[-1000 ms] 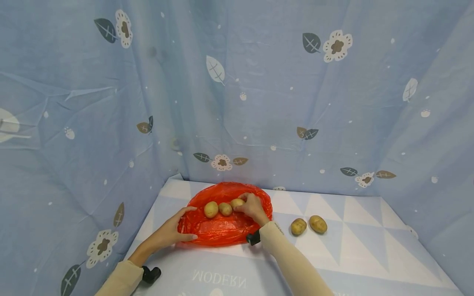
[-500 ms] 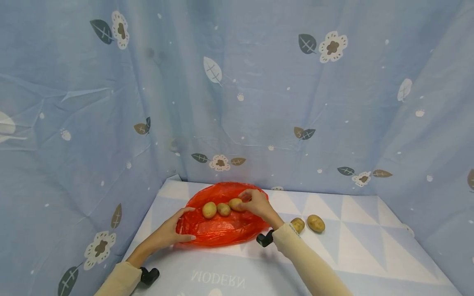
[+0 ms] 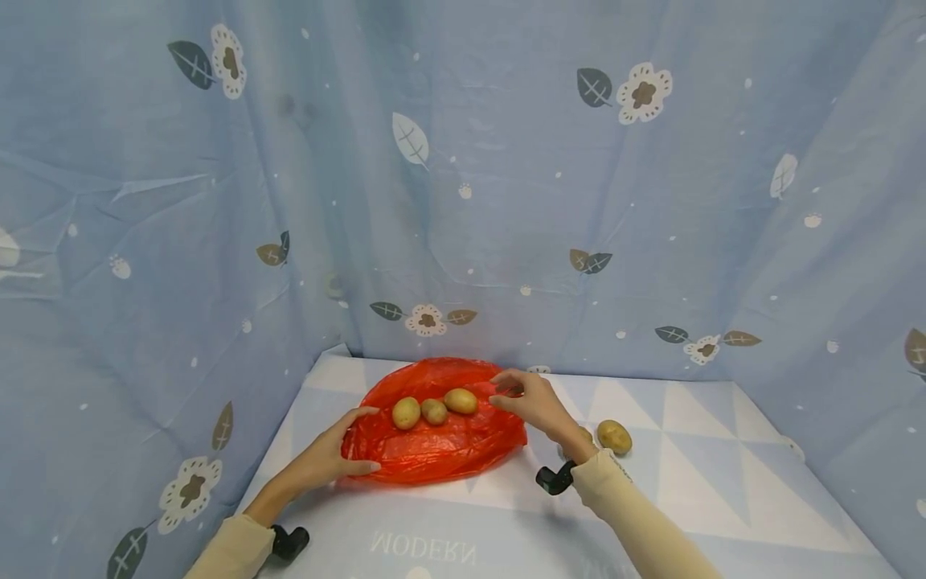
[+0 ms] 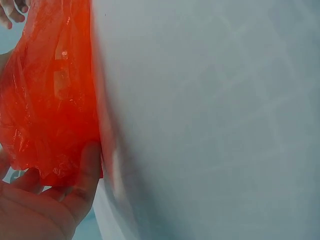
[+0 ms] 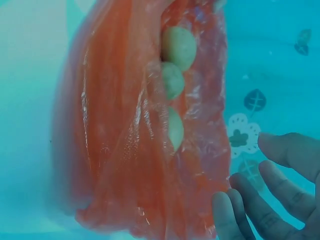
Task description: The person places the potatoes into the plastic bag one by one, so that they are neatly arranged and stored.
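Observation:
A red plastic bag [image 3: 441, 458] lies with its mouth open on the table. Three potatoes sit in a row inside it: a round one [image 3: 407, 412] at the left, a small one [image 3: 434, 412] in the middle and an oval one [image 3: 460, 400] at the right. My left hand [image 3: 327, 456] holds the bag's left end, thumb and fingers spread around it; the left wrist view shows the fingers against the red plastic [image 4: 50, 115]. At the bag's right rim hovers my right hand [image 3: 537, 404], fingers loosely bent with nothing between them.
Right of the bag, a potato [image 3: 614, 437] lies on the patterned tablecloth [image 3: 702, 474]. Another potato [image 3: 585, 436] beside it is mostly hidden behind my right wrist. A blue floral curtain [image 3: 492, 209] rises behind and at both sides of the table.
My right hand has let go of the oval potato, leaving it in the bag, and moved right to the bag's rim. The left hand has stayed at the bag's left end.

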Demonstrator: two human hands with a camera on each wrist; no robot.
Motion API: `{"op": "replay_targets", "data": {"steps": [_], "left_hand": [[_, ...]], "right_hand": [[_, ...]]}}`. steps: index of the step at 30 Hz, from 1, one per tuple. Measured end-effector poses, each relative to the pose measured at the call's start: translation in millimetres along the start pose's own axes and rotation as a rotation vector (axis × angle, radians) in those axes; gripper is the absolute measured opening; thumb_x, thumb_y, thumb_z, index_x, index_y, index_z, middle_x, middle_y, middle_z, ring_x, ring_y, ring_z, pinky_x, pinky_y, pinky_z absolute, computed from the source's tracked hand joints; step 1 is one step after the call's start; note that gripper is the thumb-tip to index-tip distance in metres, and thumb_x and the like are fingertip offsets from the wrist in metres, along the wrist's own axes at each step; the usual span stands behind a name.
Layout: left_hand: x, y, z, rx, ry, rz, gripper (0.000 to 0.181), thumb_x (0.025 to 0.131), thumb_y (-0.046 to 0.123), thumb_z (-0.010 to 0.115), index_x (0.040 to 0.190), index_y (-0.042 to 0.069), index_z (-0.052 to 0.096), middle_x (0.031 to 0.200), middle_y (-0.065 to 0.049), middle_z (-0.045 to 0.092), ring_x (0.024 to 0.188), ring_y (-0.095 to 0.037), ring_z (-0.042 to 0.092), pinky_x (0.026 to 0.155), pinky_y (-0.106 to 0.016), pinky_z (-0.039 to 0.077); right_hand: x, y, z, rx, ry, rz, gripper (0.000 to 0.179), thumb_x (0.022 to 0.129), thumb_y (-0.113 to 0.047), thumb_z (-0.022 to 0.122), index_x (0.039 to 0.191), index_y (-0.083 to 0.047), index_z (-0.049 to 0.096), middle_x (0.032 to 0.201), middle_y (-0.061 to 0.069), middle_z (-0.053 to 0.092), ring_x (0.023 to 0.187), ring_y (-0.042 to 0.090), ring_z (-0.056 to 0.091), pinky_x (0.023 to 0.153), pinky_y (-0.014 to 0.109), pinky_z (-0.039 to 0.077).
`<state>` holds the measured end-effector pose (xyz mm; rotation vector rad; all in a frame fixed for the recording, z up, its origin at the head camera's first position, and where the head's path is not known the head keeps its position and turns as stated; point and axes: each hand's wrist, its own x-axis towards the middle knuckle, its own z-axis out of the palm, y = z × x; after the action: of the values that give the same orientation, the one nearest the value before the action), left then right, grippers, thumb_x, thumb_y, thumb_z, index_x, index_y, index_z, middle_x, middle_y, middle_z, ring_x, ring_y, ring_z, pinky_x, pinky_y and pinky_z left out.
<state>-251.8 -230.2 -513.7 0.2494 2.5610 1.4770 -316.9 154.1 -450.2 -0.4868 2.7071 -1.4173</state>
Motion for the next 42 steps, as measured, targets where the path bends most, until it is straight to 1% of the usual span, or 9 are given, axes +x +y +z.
{"op": "replay_targets", "data": {"steps": [3,5,10,17,24,29,35,42], "left_hand": [[-0.3,-0.1,-1.5,0.006,0.002,0.001,0.092,0.077,0.034,0.092,0.153,0.025,0.041,0.157,-0.014,0.040,0.140,-0.042,0.040,0.108,-0.067,0.040],[-0.2,-0.2,-2.9,0.009,0.006,0.003,0.093,0.077,0.034,0.092,0.153,0.024,0.041,0.157,-0.015,0.040,0.140,-0.043,0.040,0.108,-0.067,0.040],[1.1,-0.6,-5.2,0.011,0.001,0.005,0.093,0.077,0.036,0.092,0.153,0.024,0.040,0.158,-0.014,0.040,0.141,-0.042,0.039,0.109,-0.067,0.039],[1.7,-1.2,-5.5,0.008,-0.007,0.007,0.093,0.078,0.036,0.091,0.154,0.024,0.040,0.159,-0.015,0.038,0.142,-0.043,0.038,0.109,-0.067,0.039],[2.3,-2.7,-5.1,0.010,-0.004,0.009,0.093,0.077,0.036,0.091,0.154,0.025,0.039,0.159,-0.015,0.038,0.142,-0.043,0.038,0.109,-0.066,0.040],[1.4,-3.5,-5.0,0.016,-0.004,-0.006,0.093,0.077,0.038,0.091,0.154,0.026,0.039,0.159,-0.016,0.038,0.143,-0.044,0.037,0.108,-0.067,0.040],[1.6,-4.5,-4.1,0.025,0.003,-0.007,0.094,0.077,0.039,0.091,0.154,0.024,0.039,0.158,-0.016,0.039,0.142,-0.044,0.039,0.107,-0.066,0.042],[-0.2,-5.2,-4.1,0.032,-0.002,0.016,0.093,0.078,0.036,0.091,0.154,0.022,0.039,0.157,-0.018,0.039,0.141,-0.046,0.039,0.107,-0.066,0.042]], "right_hand": [[-6.0,-1,-9,0.007,0.014,0.006,0.030,0.091,-0.024,0.080,0.119,-0.015,0.072,0.115,0.009,0.072,0.099,0.020,0.065,0.083,0.035,0.059],[-9.4,-1,-15,0.001,0.030,0.006,0.031,0.092,-0.024,0.079,0.120,-0.013,0.072,0.114,0.008,0.072,0.099,0.021,0.066,0.083,0.036,0.060],[-17.6,7,-30,-0.051,0.069,-0.008,0.032,0.093,-0.021,0.078,0.121,-0.009,0.072,0.113,0.006,0.072,0.100,0.022,0.067,0.085,0.036,0.060],[-30.5,20,-46,-0.084,0.108,-0.008,0.033,0.093,-0.021,0.078,0.123,-0.010,0.070,0.118,0.012,0.072,0.102,0.026,0.067,0.087,0.040,0.059],[-40.2,35,-56,-0.118,0.139,0.057,0.034,0.093,-0.027,0.078,0.123,-0.014,0.070,0.118,0.008,0.071,0.105,0.025,0.065,0.089,0.041,0.058],[-48.2,46,-62,-0.139,0.158,0.064,0.034,0.093,-0.027,0.078,0.124,-0.015,0.069,0.119,0.009,0.071,0.108,0.027,0.064,0.093,0.046,0.056],[-58.2,60,-69,-0.155,0.183,0.098,0.036,0.093,-0.027,0.079,0.125,-0.014,0.069,0.118,0.007,0.070,0.105,0.026,0.065,0.088,0.043,0.057],[-72.4,80,-77,-0.183,0.225,0.116,0.038,0.093,-0.026,0.079,0.126,-0.009,0.069,0.120,0.011,0.070,0.107,0.030,0.065,0.085,0.041,0.055]]}}
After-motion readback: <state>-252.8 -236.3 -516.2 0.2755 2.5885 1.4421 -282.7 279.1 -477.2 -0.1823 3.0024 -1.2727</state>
